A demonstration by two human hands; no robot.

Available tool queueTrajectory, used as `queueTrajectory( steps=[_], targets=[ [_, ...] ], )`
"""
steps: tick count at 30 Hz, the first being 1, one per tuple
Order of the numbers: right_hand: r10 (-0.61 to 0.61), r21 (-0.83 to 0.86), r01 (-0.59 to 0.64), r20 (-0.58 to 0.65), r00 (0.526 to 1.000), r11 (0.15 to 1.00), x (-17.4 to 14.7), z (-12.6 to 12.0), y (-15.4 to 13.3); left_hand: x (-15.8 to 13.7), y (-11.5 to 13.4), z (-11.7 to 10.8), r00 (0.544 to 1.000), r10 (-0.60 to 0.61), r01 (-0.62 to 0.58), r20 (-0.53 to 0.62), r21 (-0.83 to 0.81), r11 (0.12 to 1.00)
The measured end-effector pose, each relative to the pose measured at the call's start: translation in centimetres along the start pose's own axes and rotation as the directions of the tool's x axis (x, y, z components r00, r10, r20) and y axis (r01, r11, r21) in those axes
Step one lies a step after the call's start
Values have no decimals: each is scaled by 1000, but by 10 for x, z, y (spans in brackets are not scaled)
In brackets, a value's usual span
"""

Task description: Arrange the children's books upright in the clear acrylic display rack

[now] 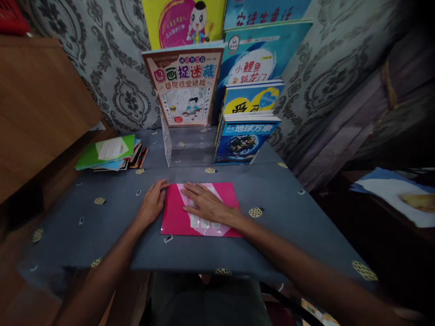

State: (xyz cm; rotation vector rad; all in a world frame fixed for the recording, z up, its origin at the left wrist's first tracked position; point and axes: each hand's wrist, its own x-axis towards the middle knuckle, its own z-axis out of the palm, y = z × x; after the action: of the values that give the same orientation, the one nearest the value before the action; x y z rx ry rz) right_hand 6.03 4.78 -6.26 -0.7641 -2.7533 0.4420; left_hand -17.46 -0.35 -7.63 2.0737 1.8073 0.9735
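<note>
Head view: pink book lies flat on the cloth-covered table, nr mid of its front edge; R hand palm-down on the cover, fingers a bit spread, pinching nothing; L hand at the book's far L corner, fingers loosely bent along the L side, can't tell if they pinch the edge; clear rack stands at the table's back edge, w/ brown-bordered book upright on its L side & blue globe book in front on its R; book pile, green one on top, sits nr the table's back L corner.
</note>
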Motion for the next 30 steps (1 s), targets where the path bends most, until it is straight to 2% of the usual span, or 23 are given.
queueTrajectory(
  steps=[6, 13, 18, 30],
  targets=[
    [91, 13, -91, -32, 995, 996, -30, -4, 21, 0, -1, 2, 999, 42, -42, -20, 31, 999],
    [147, 99, -132, -164, 975, 986, -57, -11, 51, 3, -4, 2, 997, 66, -64, -30, 38, 997],
    [129, 130, -101, -229, 965, 986, -58, -10, 60, 10, -8, -5, 998, 57, -57, 16, -16, 998],
    [101, 80, -85, -216, 971, 993, -55, -7, 61, 19, -26, -4, 998, 65, -65, -5, -169, 983]
  ],
)
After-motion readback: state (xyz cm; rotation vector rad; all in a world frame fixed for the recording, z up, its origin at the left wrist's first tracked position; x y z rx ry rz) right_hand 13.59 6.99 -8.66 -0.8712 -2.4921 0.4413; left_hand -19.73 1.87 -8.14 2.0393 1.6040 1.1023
